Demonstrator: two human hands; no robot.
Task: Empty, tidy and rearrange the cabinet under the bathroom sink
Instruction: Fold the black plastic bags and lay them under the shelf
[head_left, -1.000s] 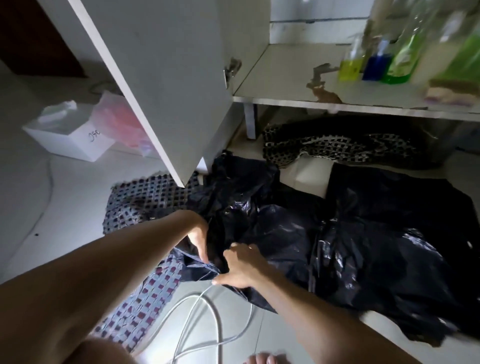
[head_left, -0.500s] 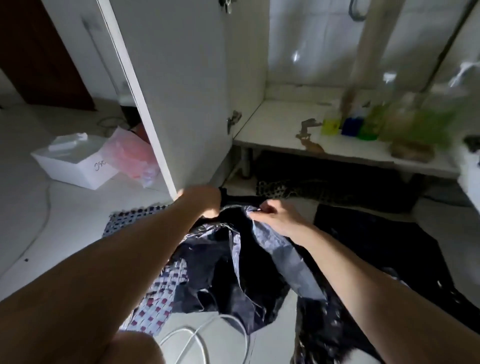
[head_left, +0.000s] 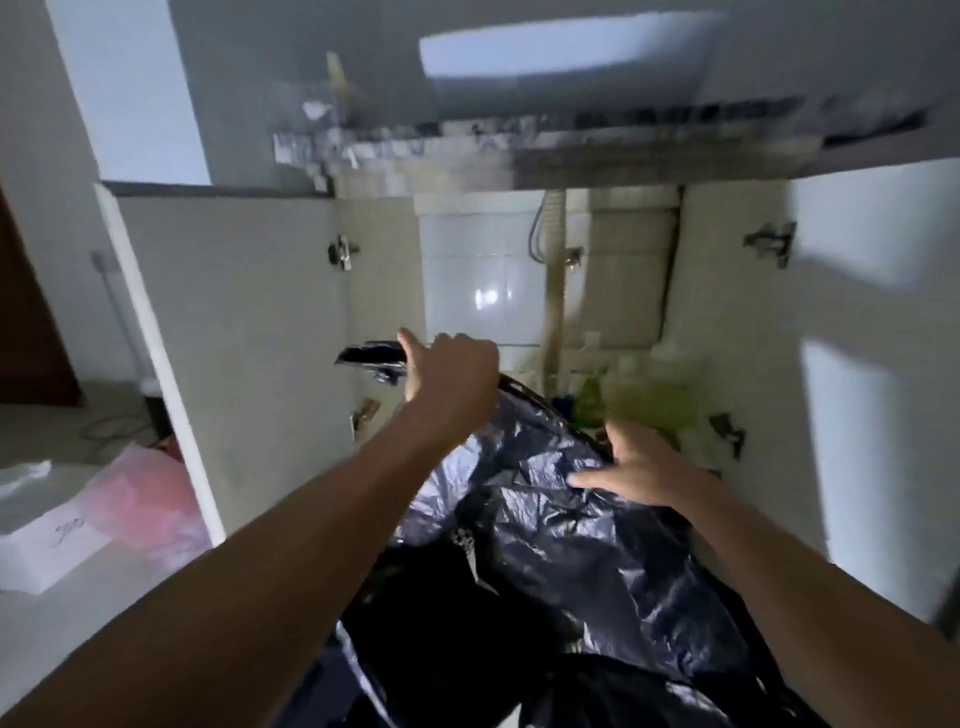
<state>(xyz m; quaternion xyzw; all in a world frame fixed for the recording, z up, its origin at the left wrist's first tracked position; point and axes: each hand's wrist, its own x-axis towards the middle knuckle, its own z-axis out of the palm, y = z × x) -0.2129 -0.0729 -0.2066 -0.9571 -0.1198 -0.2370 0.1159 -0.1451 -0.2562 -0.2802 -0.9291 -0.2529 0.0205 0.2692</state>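
Observation:
A large black plastic bag (head_left: 571, 540) is held up in front of the open cabinet under the sink. My left hand (head_left: 449, 371) grips the bag's upper edge, raised high at the cabinet mouth. My right hand (head_left: 641, 470) clutches the same edge lower and to the right. The bag hangs down between my arms and hides the floor below. Behind it, blurred green bottles (head_left: 631, 402) stand on the cabinet floor at the right. The left cabinet door (head_left: 234, 338) and right cabinet door (head_left: 862, 364) both stand open.
A drain pipe (head_left: 555, 312) runs down inside the cabinet in front of white tiles. On the floor at the left lie a white box (head_left: 44, 540) and a pink plastic bag (head_left: 150, 499). The counter's underside (head_left: 545, 145) hangs overhead.
Both hands have lifted the black bag off the floor and up toward the cabinet opening. The view has tilted up from the floor to the cabinet interior.

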